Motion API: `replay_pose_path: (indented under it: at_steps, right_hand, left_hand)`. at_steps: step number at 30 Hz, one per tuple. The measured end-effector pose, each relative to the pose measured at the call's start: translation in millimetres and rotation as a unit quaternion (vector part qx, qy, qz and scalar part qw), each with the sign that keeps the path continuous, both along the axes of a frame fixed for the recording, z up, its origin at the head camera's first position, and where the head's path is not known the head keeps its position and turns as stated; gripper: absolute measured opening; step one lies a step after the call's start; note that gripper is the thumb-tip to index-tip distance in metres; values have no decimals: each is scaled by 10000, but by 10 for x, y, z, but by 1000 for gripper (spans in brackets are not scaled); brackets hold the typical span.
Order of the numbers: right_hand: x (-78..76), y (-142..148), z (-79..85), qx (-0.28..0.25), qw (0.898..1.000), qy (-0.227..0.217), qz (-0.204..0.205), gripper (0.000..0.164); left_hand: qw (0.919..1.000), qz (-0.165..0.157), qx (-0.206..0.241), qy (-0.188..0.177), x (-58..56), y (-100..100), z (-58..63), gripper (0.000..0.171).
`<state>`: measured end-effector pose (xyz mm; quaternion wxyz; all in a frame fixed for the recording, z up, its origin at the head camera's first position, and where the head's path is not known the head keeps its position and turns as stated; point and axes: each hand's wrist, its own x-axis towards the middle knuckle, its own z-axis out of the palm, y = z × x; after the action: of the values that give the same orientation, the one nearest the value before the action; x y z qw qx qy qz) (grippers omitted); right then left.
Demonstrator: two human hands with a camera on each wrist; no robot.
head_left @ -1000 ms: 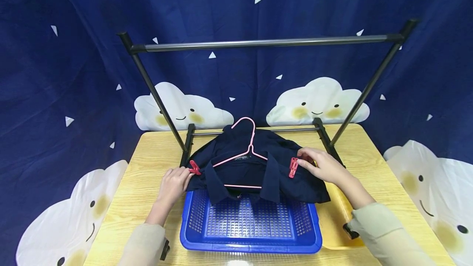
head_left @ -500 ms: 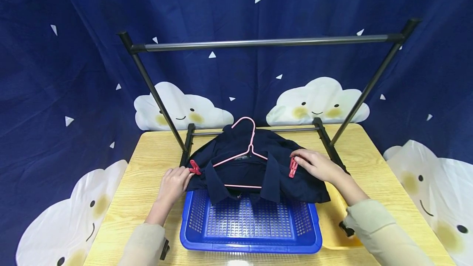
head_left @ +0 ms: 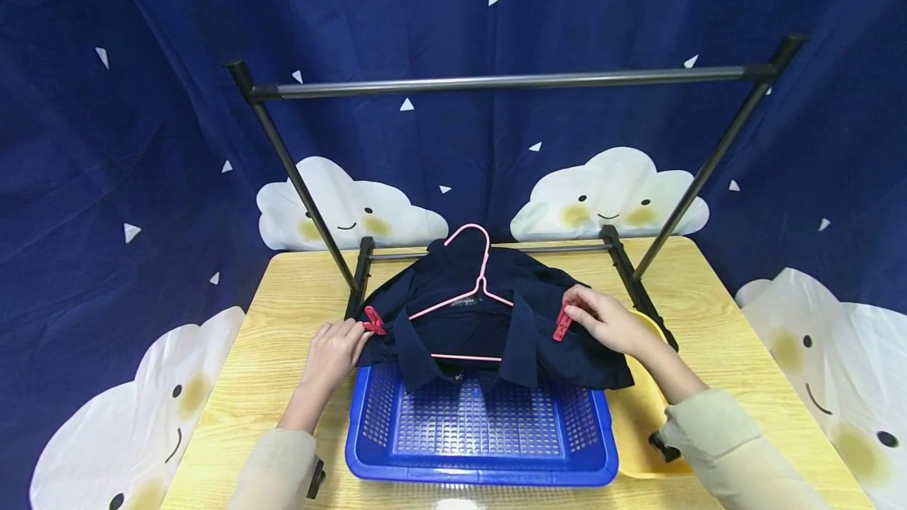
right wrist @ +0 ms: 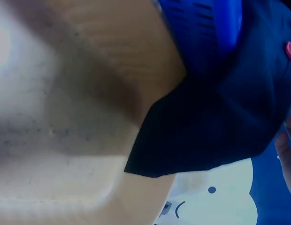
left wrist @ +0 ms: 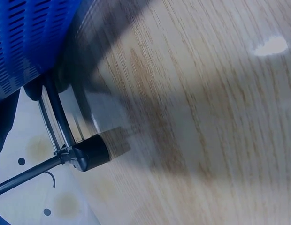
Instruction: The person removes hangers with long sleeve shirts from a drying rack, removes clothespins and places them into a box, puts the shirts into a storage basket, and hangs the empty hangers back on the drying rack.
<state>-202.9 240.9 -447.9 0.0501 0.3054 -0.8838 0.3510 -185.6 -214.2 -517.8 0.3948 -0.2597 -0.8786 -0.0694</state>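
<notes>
A dark navy collared shirt (head_left: 489,266) lies over a blue basket (head_left: 482,474), with a pink hanger (head_left: 453,301) inside its neck opening. At the shirt's left shoulder sits a red clothespin (head_left: 374,321). My left hand (head_left: 333,354) grips the shirt's edge right beside it, fingertips partly hidden. Over the right shoulder, my right hand (head_left: 609,323) pinches a second red clothespin (head_left: 562,324), which touches the cloth. In the right wrist view the shirt's sleeve (right wrist: 206,126) hangs past the basket, and only part of that hand shows at the right edge.
A black metal rack with a horizontal rail (head_left: 496,84) stands behind the shirt. To the right, partly under the sleeve, is a yellow tray (head_left: 638,415). All stand on a wooden table (head_left: 290,290). A dark blue curtain (head_left: 453,14) with clouds hangs behind.
My right hand has moved slightly left onto the right clothespin, then shifted a little as its fingers closed on the upper end. The left hand has stayed still.
</notes>
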Motion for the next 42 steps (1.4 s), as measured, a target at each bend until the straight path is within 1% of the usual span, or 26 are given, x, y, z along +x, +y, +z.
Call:
replay_pose_path:
  at_steps: [5, 10, 13, 18, 22, 26, 29, 35, 37, 40, 42]
  right_hand:
    - [46, -48, 2, -137, 9988, 461, -75, 2]
    - [81, -70, -6, -157, 9947, 995, -183, 11]
    - [109, -76, -6, -226, 9923, 1185, -279, 14]
    - [131, -78, -19, -383, 9886, 1375, -480, 18]
    - [137, -82, -32, -524, 9873, 1362, -635, 17]
    - [150, -66, -16, -718, 9849, 1180, -1041, 14]
    - [145, -22, 11, -839, 9801, 1203, -1340, 14]
    - [117, 170, 60, -1152, 9697, 1343, -1683, 12]
    - [112, 256, 64, -1134, 9674, 1362, -1808, 9]
    - [122, 378, 65, -887, 9654, 1416, -2004, 7]
    - [134, 442, 62, -689, 9649, 1479, -2059, 10]
  left_hand:
    - [10000, 16, 1, -74, 8, 4, 10, 43]
    - [10000, 3, 22, -77, 11, 5, 18, 43]
    - [10000, -10, 36, -56, 7, 5, 23, 43]
    - [10000, -31, 38, -23, 1, 7, 26, 43]
    - [10000, -32, 17, 13, -1, 9, 23, 43]
    - [10000, -22, 5, -10, 0, 9, 21, 43]
    - [10000, -20, 17, -36, -1, 9, 18, 44]
    - [10000, -22, 11, -60, 1, 6, 15, 44]
    - [9999, -5, -5, -102, 4, 6, 18, 44]
    - [9998, 21, -22, -177, 8, 4, 19, 43]
    - [9998, 28, -28, -211, 11, 3, 17, 43]
